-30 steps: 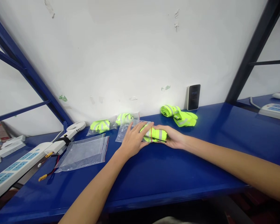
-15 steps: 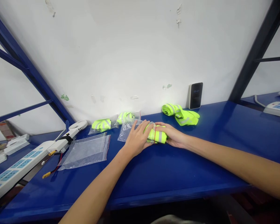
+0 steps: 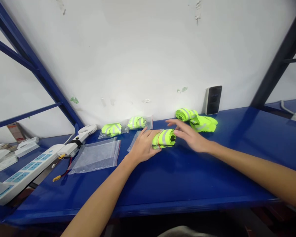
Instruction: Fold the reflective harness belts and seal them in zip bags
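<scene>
A rolled neon-yellow reflective vest lies on the blue shelf, partly inside a clear zip bag with a red seal. My left hand presses on the bag and the vest's left end, fingers curled around them. My right hand hovers just right of the roll, fingers stretched out and holding nothing. Two bagged vests rest by the wall. A loose pile of unbagged vests lies behind my right hand.
An empty zip bag lies to the left. Farther left are a white handheld fan, a power strip and a red-black wire. A dark phone leans on the wall. Blue rack posts stand at both sides.
My right hand has let go of the rolled vest and lifted off to the right with fingers spread. My left hand stays on the bag and roll. The view shifted slightly.
</scene>
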`<state>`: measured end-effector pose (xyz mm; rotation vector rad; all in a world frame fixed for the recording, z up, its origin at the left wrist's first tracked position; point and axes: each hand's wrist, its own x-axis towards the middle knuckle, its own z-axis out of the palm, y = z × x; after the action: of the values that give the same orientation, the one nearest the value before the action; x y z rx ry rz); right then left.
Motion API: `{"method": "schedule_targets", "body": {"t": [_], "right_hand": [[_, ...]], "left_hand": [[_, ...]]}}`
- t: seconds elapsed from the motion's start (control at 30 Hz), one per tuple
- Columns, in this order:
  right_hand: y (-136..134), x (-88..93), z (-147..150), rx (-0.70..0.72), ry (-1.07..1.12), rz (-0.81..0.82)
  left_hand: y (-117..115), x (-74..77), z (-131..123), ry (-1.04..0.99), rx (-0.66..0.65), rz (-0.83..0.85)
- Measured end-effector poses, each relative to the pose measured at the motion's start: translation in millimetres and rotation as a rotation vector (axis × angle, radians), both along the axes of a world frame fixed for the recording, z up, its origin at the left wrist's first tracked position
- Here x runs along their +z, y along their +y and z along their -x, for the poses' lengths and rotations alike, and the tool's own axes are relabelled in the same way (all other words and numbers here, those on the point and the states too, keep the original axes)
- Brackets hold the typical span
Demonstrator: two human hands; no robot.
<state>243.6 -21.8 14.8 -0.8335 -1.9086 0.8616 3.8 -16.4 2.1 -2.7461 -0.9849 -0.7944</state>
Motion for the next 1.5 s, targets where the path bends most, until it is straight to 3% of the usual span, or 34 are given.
{"method": "schedule_targets", "body": {"t": [0.07,0.13,0.33,0.57,0.73,0.93,1.17,1.33,1.5], "right_hand": [[-0.1,3.1,-7.3,-0.008,-0.138,-0.272],[-2.2,4.2,-7.6,0.029,-0.246,-0.411],[-8.4,-2.0,6.2,0.062,-0.311,-0.502],[-11.1,-10.8,10.6,-0.010,-0.363,-0.673],[-10.0,-23.8,17.3,-0.022,-0.344,-0.775],[-10.0,-25.4,20.9,-0.072,-0.244,-0.674],[-9.3,-9.5,14.5,0.034,-0.196,-0.585],[-7.9,-14.5,18.5,-0.091,-0.213,-0.745],[-12.4,-25.2,22.7,-0.145,-0.140,-0.613]], "left_hand": [[1.1,-1.5,1.0,-0.012,0.014,0.026],[2.6,-3.9,1.6,-0.014,0.025,0.040],[4.4,-8.0,6.5,-0.010,0.025,0.046],[-3.7,-0.8,8.9,-0.075,-0.019,0.140],[-11.5,4.0,-0.3,-0.013,-0.044,0.155],[-12.1,4.6,-2.4,-0.043,-0.046,0.190],[-6.9,6.8,2.6,-0.199,-0.048,0.356],[-4.4,5.2,4.0,-0.290,-0.015,0.391],[-5.5,2.9,2.8,-0.297,-0.032,0.377]]}}
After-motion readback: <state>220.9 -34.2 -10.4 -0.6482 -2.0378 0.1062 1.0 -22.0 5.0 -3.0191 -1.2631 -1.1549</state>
